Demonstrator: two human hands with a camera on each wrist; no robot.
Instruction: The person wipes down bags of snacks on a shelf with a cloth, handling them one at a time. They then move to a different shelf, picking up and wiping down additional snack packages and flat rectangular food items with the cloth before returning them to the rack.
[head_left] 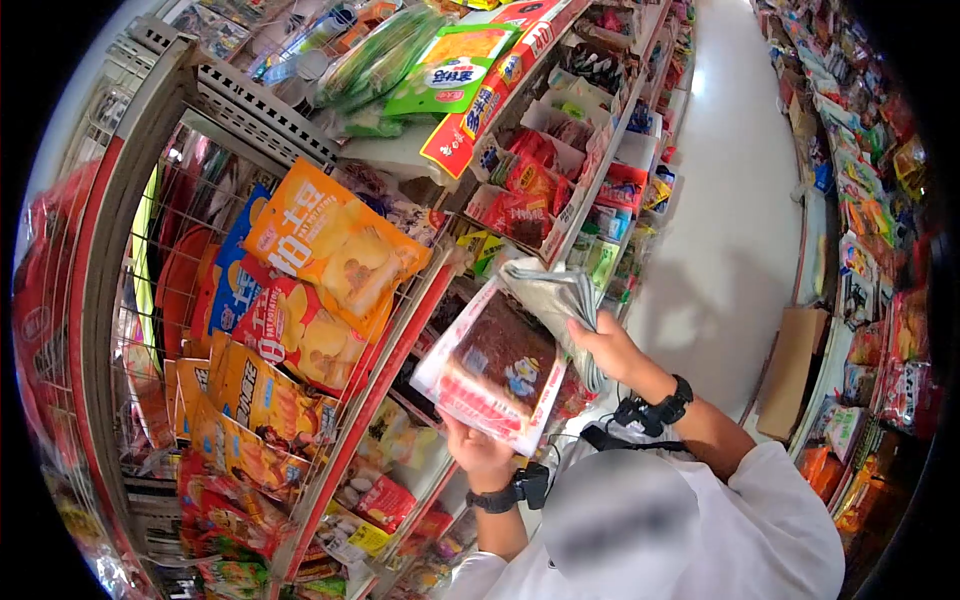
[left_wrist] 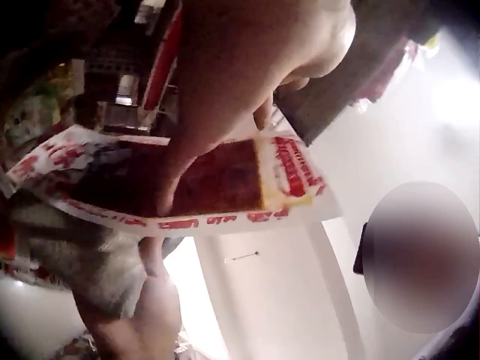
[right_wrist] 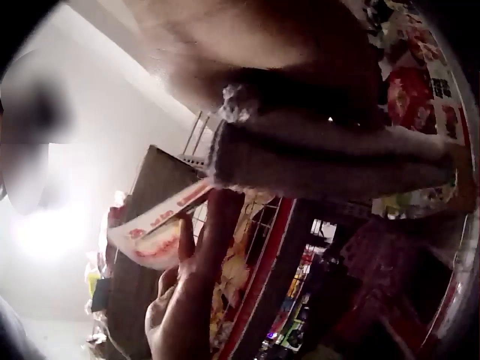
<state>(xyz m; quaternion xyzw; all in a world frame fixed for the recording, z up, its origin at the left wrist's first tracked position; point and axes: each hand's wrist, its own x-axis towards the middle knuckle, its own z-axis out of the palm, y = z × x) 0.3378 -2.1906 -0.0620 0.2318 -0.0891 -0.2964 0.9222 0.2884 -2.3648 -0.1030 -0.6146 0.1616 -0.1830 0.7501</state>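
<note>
In the head view my left hand (head_left: 477,450) grips the lower left edge of a flat snack packet (head_left: 503,360). The packet has white edges, red print and a dark red-brown middle. The left wrist view shows the thumb over its face. My right hand (head_left: 612,352) holds a folded grey cloth (head_left: 548,300), which overlaps the packet's upper right edge in the head view. From the right wrist, the cloth (right_wrist: 300,154) hangs in folds below the right hand (right_wrist: 247,45), and the packet (right_wrist: 161,225) is seen beyond it, tilted.
On the left, a wire rack holds orange potato snack bags (head_left: 340,240) and several yellow bags (head_left: 245,415). Above, a green bag (head_left: 450,75) lies on a shelf top. Bins of red packets (head_left: 530,190) line the shelf along the aisle floor (head_left: 730,190). Another stocked shelf runs at right.
</note>
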